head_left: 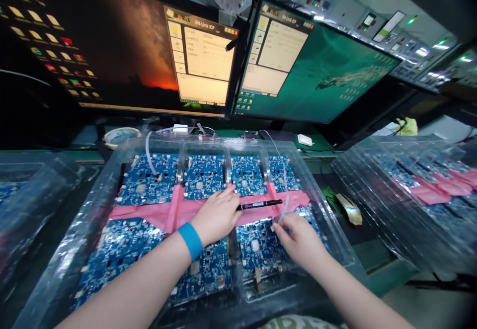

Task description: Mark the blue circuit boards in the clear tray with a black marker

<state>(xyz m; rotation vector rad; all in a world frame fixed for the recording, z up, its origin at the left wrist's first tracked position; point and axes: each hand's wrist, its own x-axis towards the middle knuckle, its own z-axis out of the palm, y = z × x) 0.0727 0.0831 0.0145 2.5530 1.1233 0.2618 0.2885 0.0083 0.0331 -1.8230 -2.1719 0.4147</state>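
Note:
My left hand (pixel 219 213), with a blue wristband (pixel 190 241), is over the middle of a clear plastic tray (pixel 328 209). Its fingers are curled, and a black pen (pixel 261 204) sticks out from them to the right across a pink strip (pixel 149 213). My right hand (pixel 298 234) pinches the end of a flat white cable (pixel 286 182) at the lower right blue circuit board (pixel 257 244). The connector under those fingertips is mostly hidden. Another white cable (pixel 148 152) reaches the upper left circuit board (pixel 164 165).
Two monitors (pixel 126 36) (pixel 335 65) stand behind the tray. A roll of tape (pixel 121 136) and a small white box (pixel 304 140) lie beyond it. A mouse (pixel 349 208) is at the right, beside another stack of trays (pixel 391 209). More trays (pixel 33 170) stand left.

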